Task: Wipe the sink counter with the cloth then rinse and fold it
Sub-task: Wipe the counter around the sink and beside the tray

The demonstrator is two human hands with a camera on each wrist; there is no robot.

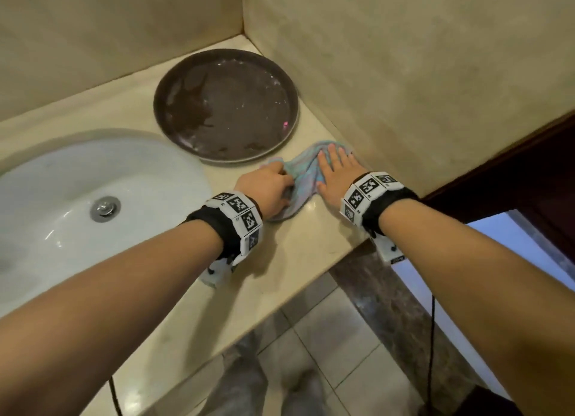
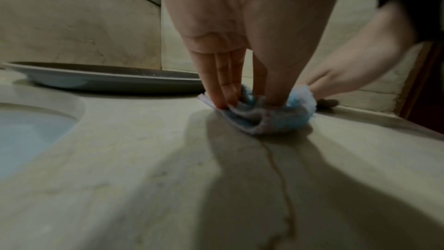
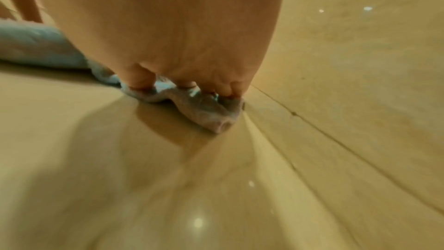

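A crumpled pale blue and pink cloth (image 1: 306, 170) lies on the beige stone counter (image 1: 280, 260), in the corner by the right wall. My left hand (image 1: 280, 179) grips the cloth's left part, fingers curled into it. From the left wrist, the fingers and thumb of the left hand (image 2: 242, 98) dig down into the bunched cloth (image 2: 264, 119). My right hand (image 1: 334, 160) lies flat on the cloth's right part with straight fingers. The right wrist view shows its fingertips (image 3: 187, 86) pressing the cloth (image 3: 211, 109) against the counter, close to the wall joint.
A large dark brown plate (image 1: 224, 104) sits on the counter just behind the cloth. The white sink basin (image 1: 62, 173) with its metal drain (image 1: 105, 209) is to the left. Beige walls (image 1: 404, 73) close the back and right. The counter's front edge (image 1: 249, 322) drops to a tiled floor.
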